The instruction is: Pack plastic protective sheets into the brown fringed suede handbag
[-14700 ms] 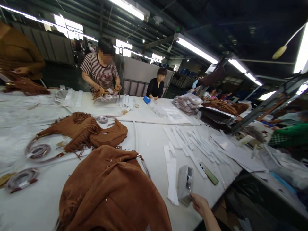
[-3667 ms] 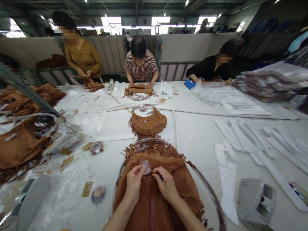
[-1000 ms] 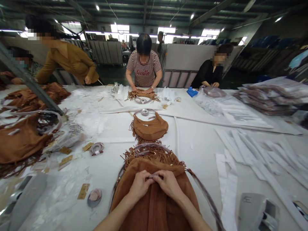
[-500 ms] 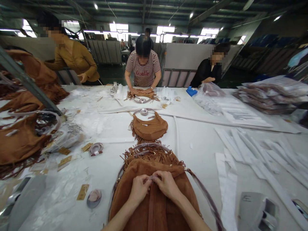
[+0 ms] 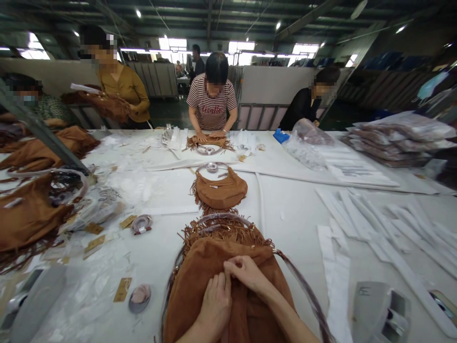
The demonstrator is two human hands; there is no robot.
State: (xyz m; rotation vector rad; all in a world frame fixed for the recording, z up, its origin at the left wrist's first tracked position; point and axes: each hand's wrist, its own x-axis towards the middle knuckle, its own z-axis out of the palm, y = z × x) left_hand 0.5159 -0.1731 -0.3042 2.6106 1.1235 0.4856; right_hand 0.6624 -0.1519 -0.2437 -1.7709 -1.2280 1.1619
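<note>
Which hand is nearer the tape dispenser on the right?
Right. The right hand is on the brown bag, left of the tape dispenser. The left hand is on the bag too, farther left.

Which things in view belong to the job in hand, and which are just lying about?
In the job:
left hand
right hand
large brown bag beneath them

Lying about, it seems:
white strips
coiled strap
tan tag
</note>
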